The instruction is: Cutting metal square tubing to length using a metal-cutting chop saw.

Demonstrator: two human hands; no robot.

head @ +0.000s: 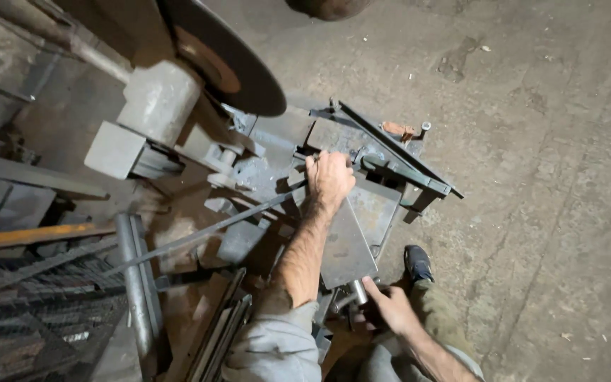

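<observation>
From up here I look down on a chop saw sitting on the concrete floor (546, 212), its big round cutting disc (231, 60) raised and tilted above the metal saw table (376, 212). My left hand (329, 178) is stretched forward over that table, fingers curled shut around the end of a long thin metal bar (199, 233), which runs from the hand back and to the left, slanting down over the clutter beside the saw. The held end sits right at the clamp (397, 166) near the far edge of the table, under the front of the disc. My right hand (389, 305) is low and close to my body, fingers wrapped loosely on a short round metal handle (357, 290) that sticks out from the near end of the saw base; whether the grip is tight I cannot tell. Just beyond that hand is my dark shoe (417, 263) on the floor. To the left lie a thick steel pipe (132, 276), a rusty flat strip (30, 235) and a pile of wire mesh (37, 311), all well apart from both hands.
</observation>
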